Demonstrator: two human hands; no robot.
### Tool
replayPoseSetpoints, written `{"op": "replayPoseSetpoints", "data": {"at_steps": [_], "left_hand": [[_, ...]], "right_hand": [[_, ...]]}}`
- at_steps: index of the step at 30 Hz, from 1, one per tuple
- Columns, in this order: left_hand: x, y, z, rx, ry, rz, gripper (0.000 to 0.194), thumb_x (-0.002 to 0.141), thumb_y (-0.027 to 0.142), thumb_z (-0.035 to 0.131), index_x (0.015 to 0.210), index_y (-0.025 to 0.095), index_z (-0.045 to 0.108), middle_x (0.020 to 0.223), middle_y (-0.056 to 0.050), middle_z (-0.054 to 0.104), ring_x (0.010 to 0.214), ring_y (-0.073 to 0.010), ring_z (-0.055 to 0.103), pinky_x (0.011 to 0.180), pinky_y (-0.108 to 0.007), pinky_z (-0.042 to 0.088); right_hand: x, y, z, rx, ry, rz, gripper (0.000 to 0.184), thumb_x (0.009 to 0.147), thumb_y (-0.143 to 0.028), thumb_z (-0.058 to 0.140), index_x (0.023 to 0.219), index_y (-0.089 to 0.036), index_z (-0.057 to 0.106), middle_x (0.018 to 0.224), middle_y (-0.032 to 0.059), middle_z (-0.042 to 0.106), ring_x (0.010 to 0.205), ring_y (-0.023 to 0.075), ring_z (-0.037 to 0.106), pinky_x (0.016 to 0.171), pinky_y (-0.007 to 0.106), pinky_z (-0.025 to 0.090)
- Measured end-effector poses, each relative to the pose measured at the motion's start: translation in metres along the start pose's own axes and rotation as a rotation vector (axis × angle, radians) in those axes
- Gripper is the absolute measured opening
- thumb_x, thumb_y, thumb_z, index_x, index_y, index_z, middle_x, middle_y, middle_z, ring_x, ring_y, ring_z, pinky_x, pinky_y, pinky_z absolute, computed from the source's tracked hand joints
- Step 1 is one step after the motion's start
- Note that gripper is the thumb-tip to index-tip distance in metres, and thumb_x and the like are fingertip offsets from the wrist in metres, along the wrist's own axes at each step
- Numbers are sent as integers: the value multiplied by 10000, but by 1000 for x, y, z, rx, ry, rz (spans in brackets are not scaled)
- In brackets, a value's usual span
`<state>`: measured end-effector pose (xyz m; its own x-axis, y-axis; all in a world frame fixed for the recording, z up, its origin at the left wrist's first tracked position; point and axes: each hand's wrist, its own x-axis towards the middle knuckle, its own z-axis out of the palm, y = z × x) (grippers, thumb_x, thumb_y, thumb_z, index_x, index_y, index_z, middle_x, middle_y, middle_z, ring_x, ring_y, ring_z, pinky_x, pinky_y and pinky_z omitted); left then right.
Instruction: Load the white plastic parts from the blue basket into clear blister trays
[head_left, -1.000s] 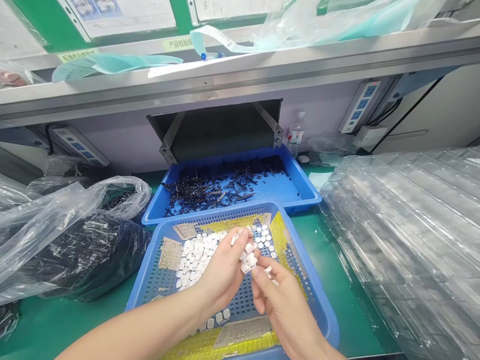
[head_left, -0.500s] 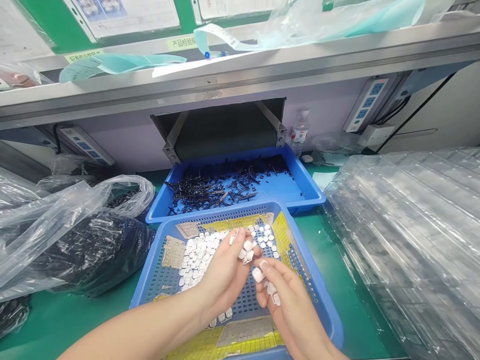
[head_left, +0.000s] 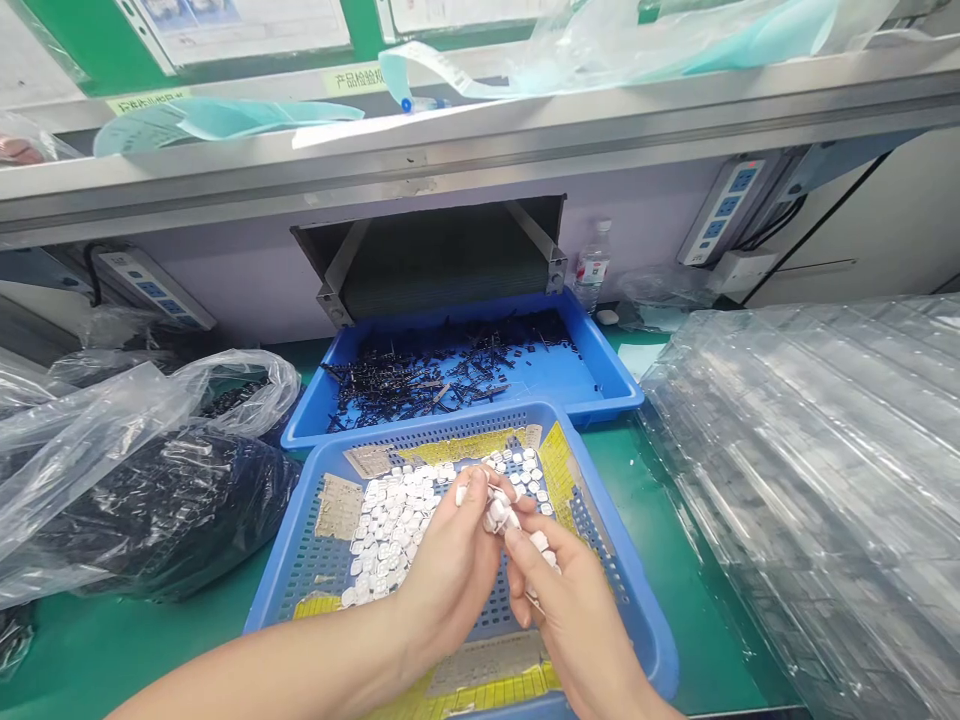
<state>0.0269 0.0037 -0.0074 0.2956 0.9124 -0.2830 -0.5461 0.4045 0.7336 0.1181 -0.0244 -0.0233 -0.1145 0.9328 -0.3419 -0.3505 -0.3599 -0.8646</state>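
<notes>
My left hand (head_left: 457,545) is cupped over the blue perforated basket (head_left: 289,545), its fingers closed round several small white square pieces (head_left: 498,512) with rounded corners. Close against it, my right hand (head_left: 562,590) also holds several such white pieces (head_left: 541,548); its thumb and fingertips meet the ones in the left hand. Beneath my hands, many more loose white pieces (head_left: 394,525) lie on the basket floor, most of them toward the left. Yellow and grey tape lines parts of the basket. My fingers hide some of the held pieces.
Behind the basket sits a blue tray (head_left: 611,400) with thin black plastic scraps (head_left: 405,385), below a conveyor opening (head_left: 450,260). A clear bag of black parts (head_left: 165,500) stands left. Stacked clear plastic trays (head_left: 825,460) fill the right side. A bottle (head_left: 593,268) stands at the back.
My right hand has moved up and left against my left hand, so the two groups of white pieces now touch. The view has shifted slightly.
</notes>
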Motion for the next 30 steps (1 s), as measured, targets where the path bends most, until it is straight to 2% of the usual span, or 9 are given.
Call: {"op": "replayPoseSetpoints", "data": {"at_steps": [6, 11, 13, 15, 17, 20, 23, 26, 30], "left_hand": [[-6, -3, 4, 102, 34, 48, 219, 837, 422, 365, 828, 210, 417, 883, -39, 491, 547, -135, 492, 283, -218, 422], [-11, -6, 6, 143, 32, 82, 221, 841, 420, 366, 823, 207, 425, 907, -33, 504, 493, -107, 475, 309, -226, 431], [-11, -4, 6, 128, 27, 75, 227, 840, 426, 367, 830, 208, 431, 913, -35, 512, 476, -107, 476, 301, -230, 419], [-10, -2, 5, 93, 40, 84, 218, 838, 419, 389, 831, 208, 441, 907, -29, 523, 508, -113, 503, 353, -239, 445], [-7, 1, 3, 45, 67, 118, 199, 838, 388, 421, 812, 194, 459, 884, -24, 537, 652, -136, 555, 523, -260, 496], [-6, 5, 2, -21, 74, 132, 196, 850, 342, 425, 784, 166, 478, 866, -40, 557, 901, -182, 540, 786, -303, 443], [-7, 6, 2, -34, 9, 119, 204, 870, 323, 384, 797, 162, 486, 887, -48, 575, 889, -183, 543, 822, -338, 405], [-9, 8, 3, 13, -24, 131, 192, 876, 302, 370, 805, 162, 480, 905, -51, 580, 863, -175, 544, 810, -342, 404], [-11, 14, 2, 86, -14, 94, 178, 873, 298, 381, 812, 149, 457, 911, -67, 579, 838, -177, 557, 804, -350, 425]], "right_hand": [[0, -1, 2, -57, 30, -19, 335, 687, -421, 606, 839, -130, 543, 441, -70, 366, 398, 59, 304, 390, 185, 237], [-1, -2, 4, -57, 69, -1, 303, 676, -406, 610, 790, -136, 536, 403, -86, 325, 372, 50, 261, 360, 175, 196], [-1, -1, 3, -39, 48, 8, 308, 688, -412, 605, 811, -140, 530, 395, -87, 331, 370, 52, 266, 365, 175, 204], [0, 0, 1, 48, -13, 18, 293, 706, -416, 597, 802, -150, 520, 406, -82, 347, 378, 49, 267, 373, 174, 213], [1, 1, -2, 208, -59, 43, 270, 706, -404, 611, 752, -157, 512, 455, -70, 375, 405, 42, 274, 380, 164, 223], [2, 0, -5, 423, -15, 103, 259, 652, -353, 677, 712, -159, 517, 558, -49, 417, 476, 43, 346, 400, 146, 268], [2, -1, -7, 517, 57, 131, 204, 634, -282, 680, 699, -169, 524, 638, -30, 470, 534, 63, 424, 419, 156, 322], [2, -3, -9, 558, 65, 109, 150, 636, -240, 653, 735, -181, 557, 657, -23, 503, 550, 71, 452, 436, 159, 352], [3, -6, -8, 595, 106, 79, 222, 629, -312, 672, 783, -167, 604, 683, -6, 548, 568, 87, 483, 453, 177, 394]]}}
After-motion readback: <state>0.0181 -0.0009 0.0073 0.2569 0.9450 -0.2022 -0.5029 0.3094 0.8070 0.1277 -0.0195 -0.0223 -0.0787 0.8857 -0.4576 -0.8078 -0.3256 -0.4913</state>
